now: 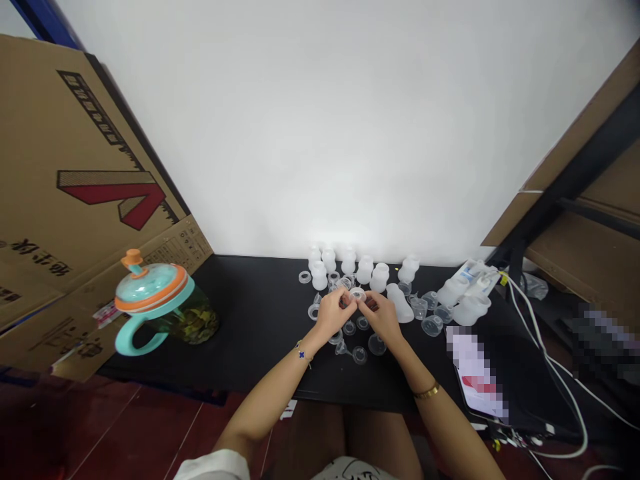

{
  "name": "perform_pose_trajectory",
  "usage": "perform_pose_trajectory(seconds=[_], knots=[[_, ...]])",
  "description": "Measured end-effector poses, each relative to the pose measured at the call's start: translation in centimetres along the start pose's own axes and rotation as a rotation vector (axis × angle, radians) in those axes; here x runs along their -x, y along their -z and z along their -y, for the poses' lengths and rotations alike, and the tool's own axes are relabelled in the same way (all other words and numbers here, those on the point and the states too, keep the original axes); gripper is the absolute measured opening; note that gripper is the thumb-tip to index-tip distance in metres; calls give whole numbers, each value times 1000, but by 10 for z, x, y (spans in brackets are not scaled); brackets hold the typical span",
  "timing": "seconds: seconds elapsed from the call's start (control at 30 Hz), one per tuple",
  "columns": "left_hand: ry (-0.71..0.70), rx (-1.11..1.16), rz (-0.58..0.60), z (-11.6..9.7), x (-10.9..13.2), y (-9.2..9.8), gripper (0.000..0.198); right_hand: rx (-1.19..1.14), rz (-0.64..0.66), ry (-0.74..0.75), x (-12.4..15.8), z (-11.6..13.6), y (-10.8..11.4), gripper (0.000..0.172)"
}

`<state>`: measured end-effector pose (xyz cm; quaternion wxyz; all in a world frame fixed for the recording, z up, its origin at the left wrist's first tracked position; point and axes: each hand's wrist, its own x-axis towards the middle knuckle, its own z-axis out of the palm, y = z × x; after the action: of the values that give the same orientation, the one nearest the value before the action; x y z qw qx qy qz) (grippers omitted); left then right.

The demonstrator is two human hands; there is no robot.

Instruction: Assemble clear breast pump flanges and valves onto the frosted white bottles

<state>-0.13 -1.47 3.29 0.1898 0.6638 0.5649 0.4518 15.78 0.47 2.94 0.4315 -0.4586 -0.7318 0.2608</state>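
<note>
My left hand and my right hand meet over the middle of a black table, fingers pinched together on a small clear ring-shaped plastic part held between them. Around the hands lie several loose translucent rings, caps and small cups. Just behind stands a row of white translucent bottles against the wall. I wear a bracelet on each wrist.
A teal and orange lidded mug stands at the table's left. Cardboard boxes lean at the left. More clear parts and a packet lie at the right, beside a black laptop and white cables.
</note>
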Motion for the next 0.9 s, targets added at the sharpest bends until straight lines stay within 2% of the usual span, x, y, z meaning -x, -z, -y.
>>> perform_pose_trajectory(seconds=[0.9], knots=[[-13, 4, -8, -4, 1, 1, 19, -6, -11, 6, 1, 4, 1, 25]])
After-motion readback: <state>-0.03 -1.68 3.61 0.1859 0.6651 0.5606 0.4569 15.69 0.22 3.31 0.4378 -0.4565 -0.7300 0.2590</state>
